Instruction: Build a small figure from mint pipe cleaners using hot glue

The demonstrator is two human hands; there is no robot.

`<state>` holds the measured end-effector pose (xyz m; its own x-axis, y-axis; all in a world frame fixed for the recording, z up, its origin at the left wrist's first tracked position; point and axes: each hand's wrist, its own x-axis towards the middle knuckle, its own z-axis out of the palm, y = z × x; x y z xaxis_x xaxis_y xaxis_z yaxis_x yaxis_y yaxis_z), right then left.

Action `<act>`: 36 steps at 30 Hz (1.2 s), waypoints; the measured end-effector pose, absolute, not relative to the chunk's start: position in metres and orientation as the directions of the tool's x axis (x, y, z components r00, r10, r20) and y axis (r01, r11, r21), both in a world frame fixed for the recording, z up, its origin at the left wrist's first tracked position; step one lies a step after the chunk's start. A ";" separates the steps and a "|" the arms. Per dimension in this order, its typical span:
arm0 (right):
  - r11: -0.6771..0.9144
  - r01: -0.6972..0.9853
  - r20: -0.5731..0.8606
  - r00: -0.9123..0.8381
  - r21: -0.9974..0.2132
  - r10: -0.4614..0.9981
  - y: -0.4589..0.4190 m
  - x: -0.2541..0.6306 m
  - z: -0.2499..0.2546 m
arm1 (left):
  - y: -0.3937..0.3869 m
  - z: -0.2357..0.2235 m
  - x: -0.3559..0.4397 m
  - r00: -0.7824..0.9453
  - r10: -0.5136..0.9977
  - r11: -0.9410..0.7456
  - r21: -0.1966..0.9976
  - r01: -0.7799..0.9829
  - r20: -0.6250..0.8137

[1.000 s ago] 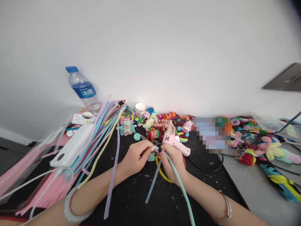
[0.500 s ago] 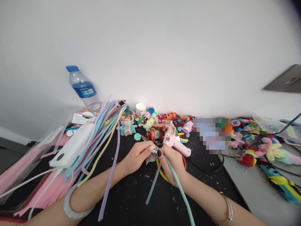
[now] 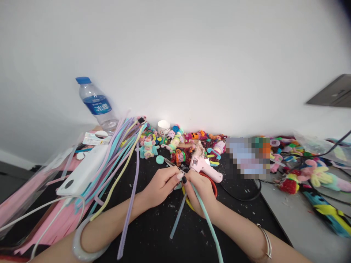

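My left hand (image 3: 163, 185) and my right hand (image 3: 202, 191) meet at the fingertips over the black mat, both closed in a pinch. A mint-green pipe cleaner (image 3: 207, 218) runs from between the right fingers down toward me. Its worked end lies at the fingertips, mostly hidden by them. Just behind my hands are scissors (image 3: 171, 163), with orange and yellow handles (image 3: 213, 182) partly under the right hand. A pink glue gun (image 3: 204, 168) lies beyond the right hand. Below the fingers rests a translucent glue stick (image 3: 178, 216).
On the left, a bundle of pastel pipe cleaners (image 3: 117, 164) reaches over my forearm, beside a white power bank (image 3: 82, 171) and cable. A water bottle (image 3: 95, 104) stands by the wall. Small pipe-cleaner dolls (image 3: 149, 147) and a paper cup (image 3: 163, 128) line the back; more figures (image 3: 318, 175) lie right.
The fingertips of both hands have closed together, covering more of the mint-green piece between them. The left hand has shifted slightly; other things stay put.
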<state>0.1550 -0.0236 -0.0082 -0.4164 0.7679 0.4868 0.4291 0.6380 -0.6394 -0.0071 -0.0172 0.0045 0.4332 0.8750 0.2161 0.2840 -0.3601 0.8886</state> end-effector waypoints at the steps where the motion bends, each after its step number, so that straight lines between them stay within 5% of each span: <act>1: 0.639 0.421 0.487 -0.418 -0.644 0.766 -0.024 0.155 -0.007 | -0.018 0.004 -0.007 0.431 0.873 -0.372 0.881 0.291 0.226; 7: 0.665 0.339 0.509 -0.445 -0.666 0.737 -0.025 0.157 0.000 | -0.021 0.006 -0.005 0.389 0.877 -0.417 0.849 0.324 0.283; 21: 0.592 0.448 0.489 -0.335 -0.670 0.806 -0.024 0.155 0.002 | -0.021 0.002 -0.009 0.350 0.905 -0.329 0.919 0.217 0.241; 36: 0.603 0.485 0.498 -0.342 -0.633 0.797 -0.025 0.156 0.000 | -0.018 0.004 -0.015 0.491 0.731 -0.671 0.631 0.390 0.474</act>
<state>0.1559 -0.0253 -0.0003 -0.3422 0.7971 0.4976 0.4847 0.6034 -0.6333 -0.0149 -0.0176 0.0038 0.4907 0.7310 0.4741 0.3898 -0.6708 0.6309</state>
